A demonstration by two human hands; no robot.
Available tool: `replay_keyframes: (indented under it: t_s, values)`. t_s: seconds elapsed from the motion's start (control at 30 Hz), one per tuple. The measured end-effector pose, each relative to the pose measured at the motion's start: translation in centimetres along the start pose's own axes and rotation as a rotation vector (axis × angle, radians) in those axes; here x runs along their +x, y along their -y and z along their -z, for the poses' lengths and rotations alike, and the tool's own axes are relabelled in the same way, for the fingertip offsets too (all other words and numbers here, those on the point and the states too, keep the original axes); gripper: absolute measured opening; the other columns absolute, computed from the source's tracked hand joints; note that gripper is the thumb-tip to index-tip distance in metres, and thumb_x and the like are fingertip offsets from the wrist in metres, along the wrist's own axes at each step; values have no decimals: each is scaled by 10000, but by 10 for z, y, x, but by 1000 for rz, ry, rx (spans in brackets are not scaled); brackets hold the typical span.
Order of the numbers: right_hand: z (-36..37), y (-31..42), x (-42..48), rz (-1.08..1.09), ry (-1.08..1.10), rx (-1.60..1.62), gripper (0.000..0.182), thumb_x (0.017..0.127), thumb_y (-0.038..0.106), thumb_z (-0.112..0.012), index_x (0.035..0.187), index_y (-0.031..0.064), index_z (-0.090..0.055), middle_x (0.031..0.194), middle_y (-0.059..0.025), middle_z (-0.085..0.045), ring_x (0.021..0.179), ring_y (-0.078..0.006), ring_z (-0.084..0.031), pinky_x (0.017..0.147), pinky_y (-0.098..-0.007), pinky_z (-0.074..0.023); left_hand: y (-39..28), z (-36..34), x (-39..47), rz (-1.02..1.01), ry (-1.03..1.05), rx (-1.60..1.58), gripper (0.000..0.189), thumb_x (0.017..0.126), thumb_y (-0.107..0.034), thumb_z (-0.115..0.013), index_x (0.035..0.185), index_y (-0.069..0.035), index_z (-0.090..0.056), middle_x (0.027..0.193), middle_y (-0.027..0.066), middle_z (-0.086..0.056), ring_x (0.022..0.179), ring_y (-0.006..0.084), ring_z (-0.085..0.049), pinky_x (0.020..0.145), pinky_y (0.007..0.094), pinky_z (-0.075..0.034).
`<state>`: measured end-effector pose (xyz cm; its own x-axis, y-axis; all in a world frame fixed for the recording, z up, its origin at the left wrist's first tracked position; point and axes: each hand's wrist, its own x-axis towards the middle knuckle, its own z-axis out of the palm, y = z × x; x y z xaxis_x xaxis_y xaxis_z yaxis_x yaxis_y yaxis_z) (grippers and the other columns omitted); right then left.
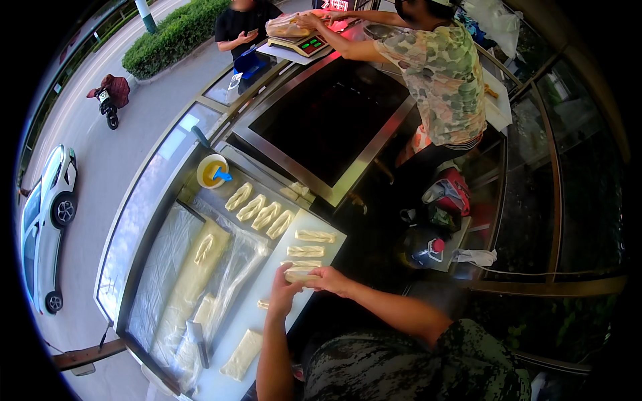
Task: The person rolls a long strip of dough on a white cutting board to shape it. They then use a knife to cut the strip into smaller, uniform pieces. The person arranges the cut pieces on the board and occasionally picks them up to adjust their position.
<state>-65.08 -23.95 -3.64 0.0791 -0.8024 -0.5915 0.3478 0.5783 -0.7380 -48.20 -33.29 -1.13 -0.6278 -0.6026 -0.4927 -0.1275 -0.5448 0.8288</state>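
A strip of raw dough (300,274) is held by its two ends between my left hand (285,288) and my right hand (328,281), over the edge of a white cutting board (288,321). Just beyond it, several folded dough pieces (306,251) lie in a column on the board. Twisted dough pieces (252,207) rest on the metal counter to the upper left. A small dough piece (263,304) is beside my left wrist, and a flat dough slab (242,355) lies lower on the board. A long dough sheet (188,280) lies partly under clear plastic film, near a dough cutter (197,343).
A bowl of yellow liquid (212,171) with a blue brush stands at the counter's far corner. Beyond is a dark, metal-rimmed pan (331,120). A co-worker (436,75) holds a bag at a scale (306,45), facing another person (246,30). A bottle stands right.
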Motion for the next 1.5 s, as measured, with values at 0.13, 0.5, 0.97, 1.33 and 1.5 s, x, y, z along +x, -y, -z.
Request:
replay_keyframes:
  t_s: [0.13, 0.5, 0.97, 1.33, 1.5]
  values:
    - [8, -8, 0, -36, -52, 350, 237, 931, 200, -684, 1107, 45, -648, 983, -36, -658, 868, -98, -608, 809, -248, -499, -4, 2, 7, -30, 112, 430, 464, 804, 26, -625, 1258, -14, -538, 1016, 89, -638, 848, 176, -614, 744, 313, -517]
    - [23, -4, -11, 91, -367, 255, 381, 896, 91, -645, 1255, -20, -576, 968, -48, -664, 786, -101, -621, 682, -224, -523, 16, -1, 18, 68, -232, -5, 308, 863, -102, -640, 1167, -63, -618, 930, 26, -671, 816, 129, -620, 666, 251, -468]
    - [3, -6, -13, 14, -219, 510, 366, 1000, 357, -566, 1151, 29, -625, 1003, -66, -666, 874, -168, -656, 774, -296, -541, 26, -50, 1, -345, -268, 635, 469, 803, -110, -752, 1206, 23, -553, 1014, 183, -659, 767, 245, -673, 671, 341, -545]
    - [9, -51, 2, 149, -618, -200, 246, 810, 11, -626, 1052, -36, -638, 942, -76, -677, 802, -124, -632, 704, -249, -506, 29, -1, -12, 90, -143, 55, 312, 836, -48, -663, 1137, -16, -589, 781, 15, -599, 619, 86, -517, 517, 217, -413]
    - [-6, -57, 13, 247, -568, 52, 282, 788, -17, -639, 1069, -35, -630, 937, -77, -671, 849, -121, -617, 748, -252, -492, 27, 38, -9, 76, -223, 27, 280, 820, -48, -666, 1095, -11, -629, 803, 10, -616, 625, 82, -514, 523, 223, -414]
